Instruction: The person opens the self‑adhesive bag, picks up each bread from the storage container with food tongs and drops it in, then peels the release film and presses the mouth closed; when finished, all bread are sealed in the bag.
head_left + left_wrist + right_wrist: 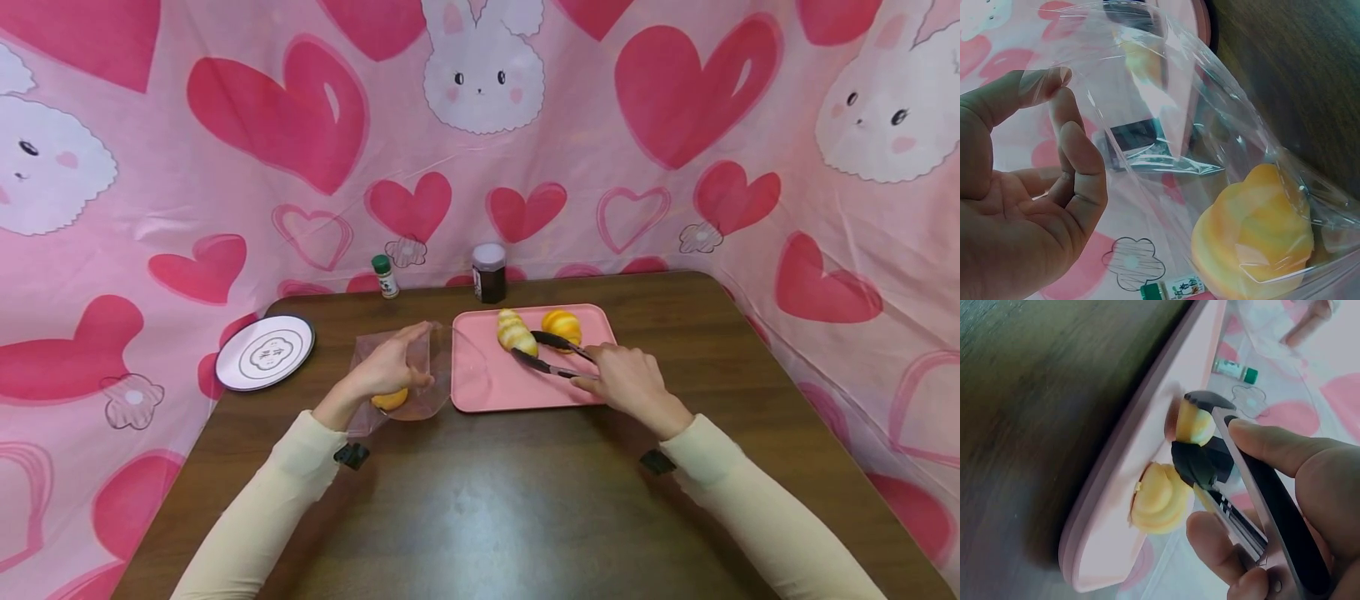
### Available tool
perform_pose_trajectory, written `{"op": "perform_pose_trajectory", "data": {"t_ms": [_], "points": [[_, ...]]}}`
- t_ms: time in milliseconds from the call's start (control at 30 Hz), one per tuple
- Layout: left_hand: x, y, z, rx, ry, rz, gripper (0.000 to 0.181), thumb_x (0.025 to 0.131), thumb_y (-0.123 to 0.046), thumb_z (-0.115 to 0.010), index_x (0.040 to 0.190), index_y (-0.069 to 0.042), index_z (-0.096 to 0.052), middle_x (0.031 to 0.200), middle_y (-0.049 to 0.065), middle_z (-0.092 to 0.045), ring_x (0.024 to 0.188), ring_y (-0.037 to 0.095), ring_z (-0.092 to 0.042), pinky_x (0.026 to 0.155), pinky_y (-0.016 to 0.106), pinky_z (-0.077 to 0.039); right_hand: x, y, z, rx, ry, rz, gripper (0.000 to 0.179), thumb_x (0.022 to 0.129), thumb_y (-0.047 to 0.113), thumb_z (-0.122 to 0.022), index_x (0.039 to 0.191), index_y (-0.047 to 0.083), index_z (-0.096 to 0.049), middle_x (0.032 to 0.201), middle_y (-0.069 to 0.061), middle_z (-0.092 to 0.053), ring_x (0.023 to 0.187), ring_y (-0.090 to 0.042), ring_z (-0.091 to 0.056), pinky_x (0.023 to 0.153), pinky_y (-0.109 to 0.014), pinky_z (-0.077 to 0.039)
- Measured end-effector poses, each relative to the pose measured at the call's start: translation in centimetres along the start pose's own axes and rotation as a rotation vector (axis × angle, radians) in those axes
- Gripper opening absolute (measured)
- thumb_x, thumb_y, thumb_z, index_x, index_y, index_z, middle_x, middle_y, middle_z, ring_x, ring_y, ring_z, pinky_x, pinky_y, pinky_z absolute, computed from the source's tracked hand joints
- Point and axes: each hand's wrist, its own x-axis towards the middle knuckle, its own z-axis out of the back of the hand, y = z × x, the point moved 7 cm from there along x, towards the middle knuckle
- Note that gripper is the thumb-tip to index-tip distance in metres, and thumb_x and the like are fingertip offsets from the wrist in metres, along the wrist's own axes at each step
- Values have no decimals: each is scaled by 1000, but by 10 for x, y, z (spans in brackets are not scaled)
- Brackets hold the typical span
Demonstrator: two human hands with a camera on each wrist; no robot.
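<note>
My left hand (386, 367) pinches the rim of a clear plastic bag (438, 387) between thumb and forefinger. Inside the bag lies a yellow bread roll (1254, 237), partly covered by the hand in the head view. My right hand (628, 379) grips metal tongs (1279, 512) with black tips. Those tips stand on either side of a striped, croissant-shaped bread (514, 332) on the pink tray (480, 387); whether both touch it I cannot tell. A rounder yellow bread (562, 323) sits on the tray to its right, beyond the tongs.
A white plate (251, 367) with a dark rim lies at the table's left edge. Along the back stand a green-capped shaker bottle (386, 279) and a dark jar with a white lid (490, 275). Heart-patterned cloth (480, 158) hangs behind the brown table (480, 500).
</note>
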Motion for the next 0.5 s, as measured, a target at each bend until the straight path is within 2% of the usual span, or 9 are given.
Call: {"op": "perform_pose_trajectory", "data": {"t_ms": [133, 233, 333, 500], "points": [[1, -1, -2, 7, -2, -2, 94, 80, -16, -80, 158, -12, -27, 166, 15, -23, 69, 19, -62, 107, 52, -47, -3, -3, 6, 37, -5, 29, 62, 82, 53, -75, 128, 11, -67, 80, -5, -64, 65, -22, -52, 51, -32, -41], [1, -1, -2, 13, -6, -8, 94, 80, -16, -81, 158, -12, -28, 166, 15, -23, 64, 14, -59, 104, 51, -50, -8, -4, 13, 49, -35, 74, 63, 82, 52, -75, 130, 12, -67, 99, -9, -73, 73, -26, -61, 55, -36, -48], [2, -1, -3, 19, -9, -12, 94, 80, -17, -81, 158, -13, -28, 165, 15, -24, 64, 14, -59, 97, 48, -55, -11, -5, 21, 66, -52, 104, 64, 83, 52, -75, 132, 12, -65, 118, -15, -72, 87, -33, -67, 63, -46, -54], [1, -2, -2, 17, -19, -17, 93, 80, -17, -81, 157, -13, -30, 164, 15, -28, 64, 14, -59, 86, 41, -58, -15, -8, 32, 72, -45, 114, 67, 84, 52, -74, 136, 12, -62, 129, -19, -67, 102, -39, -67, 76, -57, -55]]}}
